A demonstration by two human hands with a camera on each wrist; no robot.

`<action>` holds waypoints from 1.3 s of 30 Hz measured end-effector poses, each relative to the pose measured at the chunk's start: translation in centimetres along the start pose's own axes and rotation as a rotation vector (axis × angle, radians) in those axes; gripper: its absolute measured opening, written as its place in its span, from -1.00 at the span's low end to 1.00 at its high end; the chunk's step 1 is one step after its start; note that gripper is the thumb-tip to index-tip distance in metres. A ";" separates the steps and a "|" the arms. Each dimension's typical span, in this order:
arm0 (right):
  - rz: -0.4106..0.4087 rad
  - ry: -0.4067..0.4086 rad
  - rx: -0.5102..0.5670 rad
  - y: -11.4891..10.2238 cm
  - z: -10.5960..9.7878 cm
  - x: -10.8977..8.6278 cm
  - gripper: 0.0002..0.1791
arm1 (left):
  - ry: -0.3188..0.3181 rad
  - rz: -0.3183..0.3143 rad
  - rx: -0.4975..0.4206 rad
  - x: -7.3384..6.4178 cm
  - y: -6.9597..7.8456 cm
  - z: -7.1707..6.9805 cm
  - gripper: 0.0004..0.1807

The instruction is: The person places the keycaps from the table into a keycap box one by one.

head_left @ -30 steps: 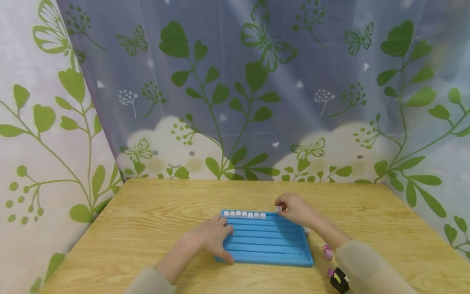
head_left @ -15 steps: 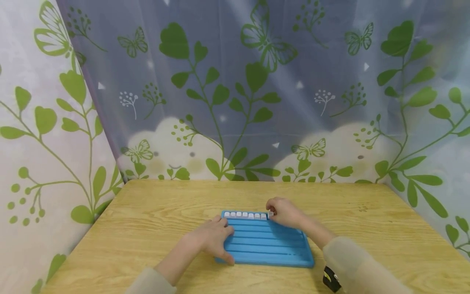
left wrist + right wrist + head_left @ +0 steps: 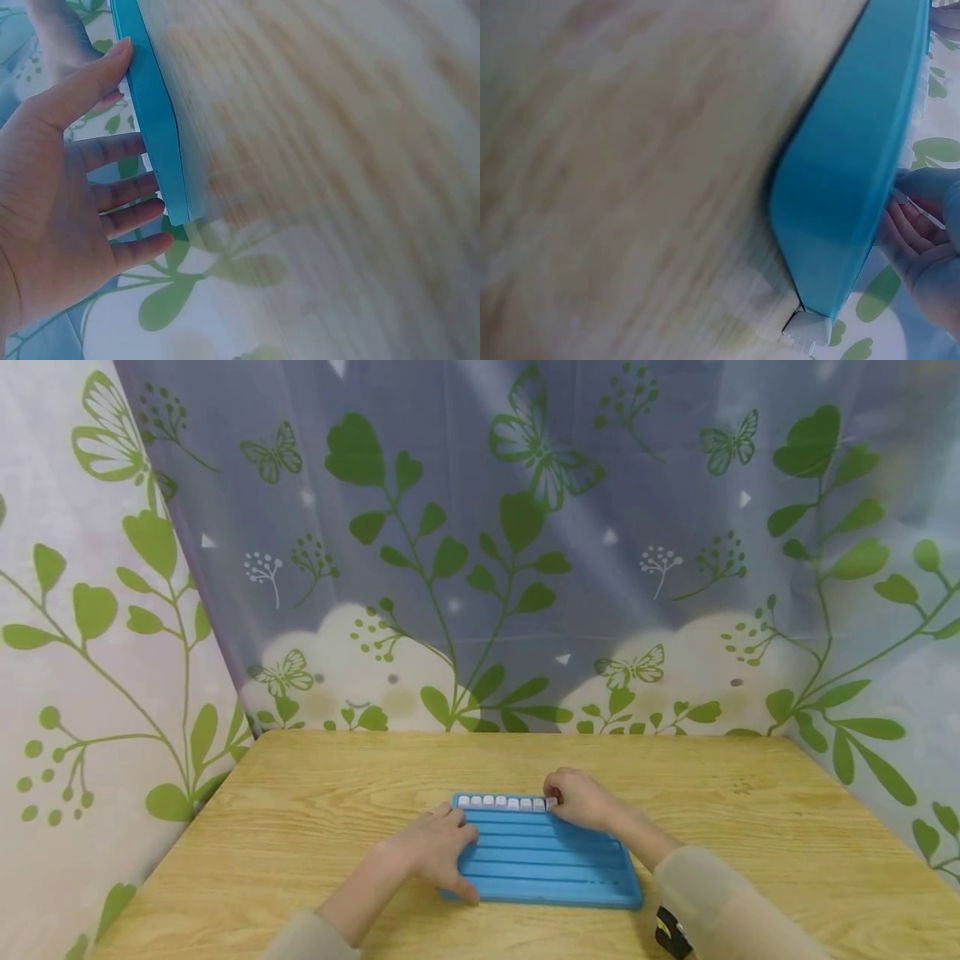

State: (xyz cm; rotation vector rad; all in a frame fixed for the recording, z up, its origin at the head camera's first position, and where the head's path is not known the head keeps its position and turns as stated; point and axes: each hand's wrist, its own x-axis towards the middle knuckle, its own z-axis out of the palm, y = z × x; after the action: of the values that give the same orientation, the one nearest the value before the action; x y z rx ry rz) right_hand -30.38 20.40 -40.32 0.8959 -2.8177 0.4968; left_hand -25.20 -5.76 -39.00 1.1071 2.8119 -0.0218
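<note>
A shallow blue keyboard base (image 3: 547, 866) with raised ribs lies flat on the wooden table. Along its far edge runs a row of several white keycaps (image 3: 501, 802), starting at the left corner. My left hand (image 3: 432, 847) rests on the base's left end, its thumb at the front corner. In the left wrist view, its fingers (image 3: 126, 220) are nearly straight and spread against the blue edge. At the right end of the row, my right hand (image 3: 581, 799) pinches a white keycap (image 3: 552, 803), partly covered by the fingertips.
Beside the right sleeve lies a small black object (image 3: 672, 933) with a yellow mark, partly hidden. Another white keycap (image 3: 808, 328) sits on the table by a corner of the base in the right wrist view. A patterned curtain (image 3: 480, 568) stands behind the table (image 3: 337, 768).
My right hand has moved left and down, bringing its keycap from above the far edge to the end of the row. The left hand stays on the base.
</note>
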 end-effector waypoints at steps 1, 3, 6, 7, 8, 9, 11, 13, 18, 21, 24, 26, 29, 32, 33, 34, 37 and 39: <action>0.002 0.001 -0.001 0.0 0.0 0.0 -0.87 | 0.002 0.000 0.000 0.0 0.0 0.0 -0.21; 0.001 0.000 -0.002 0.0 0.1 0.0 -0.86 | 0.004 0.000 0.000 0.0 0.0 0.1 -0.22; 0.000 0.000 -0.003 0.0 0.2 -0.1 -0.86 | 0.007 -0.001 0.000 0.0 0.0 0.1 -0.22; -0.003 0.000 -0.004 0.0 0.2 -0.1 -0.86 | 0.007 -0.001 0.001 0.0 0.0 0.1 -0.22; -0.002 -0.001 -0.004 0.0 0.2 0.0 -0.86 | 0.007 -0.001 0.002 0.0 0.0 0.2 -0.22; 0.000 -0.003 -0.005 0.0 0.2 0.0 -0.86 | 0.008 -0.001 0.004 0.0 0.0 0.1 -0.22; 0.007 -0.008 -0.005 0.0 0.2 0.0 -0.86 | 0.008 -0.002 0.008 0.0 0.1 0.2 -0.22; 0.011 -0.013 -0.005 0.0 0.3 0.1 -0.86 | 0.007 -0.003 0.010 0.0 0.1 0.2 -0.21; 0.023 -0.025 0.002 0.1 0.2 0.1 -0.87 | 0.005 -0.004 0.011 0.0 0.1 0.1 -0.21; 0.028 -0.033 0.009 0.1 0.2 0.1 -0.88 | 0.005 -0.003 0.012 0.0 0.1 0.1 -0.21; 0.027 -0.037 0.017 0.1 0.1 0.1 -0.89 | 0.001 -0.001 0.008 0.0 0.1 0.1 -0.20; 0.017 -0.034 0.021 0.1 0.1 0.1 -0.89 | -0.004 0.000 0.005 0.0 0.1 0.1 -0.19; -0.002 -0.027 0.026 0.3 0.1 0.0 -0.88 | -0.005 -0.002 -0.001 0.0 0.0 0.0 -0.17; -0.006 -0.022 0.029 0.4 0.0 0.0 -0.88 | -0.007 -0.007 -0.005 0.0 0.1 0.0 -0.17; -0.009 -0.023 0.026 0.4 0.0 0.1 -0.88 | -0.007 -0.008 -0.004 0.0 0.1 -0.1 -0.17; -0.005 -0.025 0.026 0.4 0.0 0.1 -0.88 | -0.008 -0.009 -0.003 0.0 0.1 -0.1 -0.17; -0.010 -0.026 0.022 0.5 -0.1 0.1 -0.88 | -0.010 -0.008 0.000 0.0 0.1 -0.2 -0.18; -0.017 -0.027 0.020 0.5 0.0 0.1 -0.88 | -0.009 -0.007 0.004 0.0 0.1 -0.2 -0.18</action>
State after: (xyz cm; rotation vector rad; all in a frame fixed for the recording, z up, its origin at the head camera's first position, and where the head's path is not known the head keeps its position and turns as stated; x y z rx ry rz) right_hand -30.77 20.76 -40.38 0.9363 -2.8322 0.5155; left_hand -25.16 -5.70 -38.81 1.0955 2.8086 -0.0329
